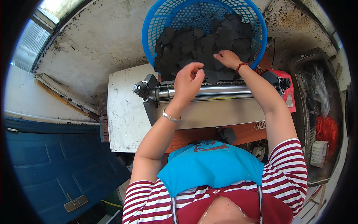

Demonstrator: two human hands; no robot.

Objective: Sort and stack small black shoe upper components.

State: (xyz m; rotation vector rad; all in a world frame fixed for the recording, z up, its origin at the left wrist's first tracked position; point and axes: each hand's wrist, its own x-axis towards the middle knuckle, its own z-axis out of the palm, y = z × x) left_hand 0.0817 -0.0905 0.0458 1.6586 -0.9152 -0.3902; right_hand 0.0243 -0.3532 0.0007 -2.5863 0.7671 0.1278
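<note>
A blue plastic basket (150, 41) holds a heap of thin black pieces (194, 48), mostly squarish. My left hand (189, 81), a silver bangle on its wrist, is raised over the metal rollers (223, 90) of a bench machine, near the basket's front. Its fingers are curled; whether anything is in them I cannot make out. My right hand (229, 59), wearing a dark red bead bracelet, is over the right part of the heap. Its fingers are bent together, and anything they hold blends into the black pieces behind.
Black knobs (141, 89) flank the rollers, with a tan board (212, 114) in front. A white tabletop (125, 108) lies left and a pink-red bag (290, 93) right. Farther right is a dark bin (315, 171) with plastic bags. A blue door (48, 160) stands at lower left.
</note>
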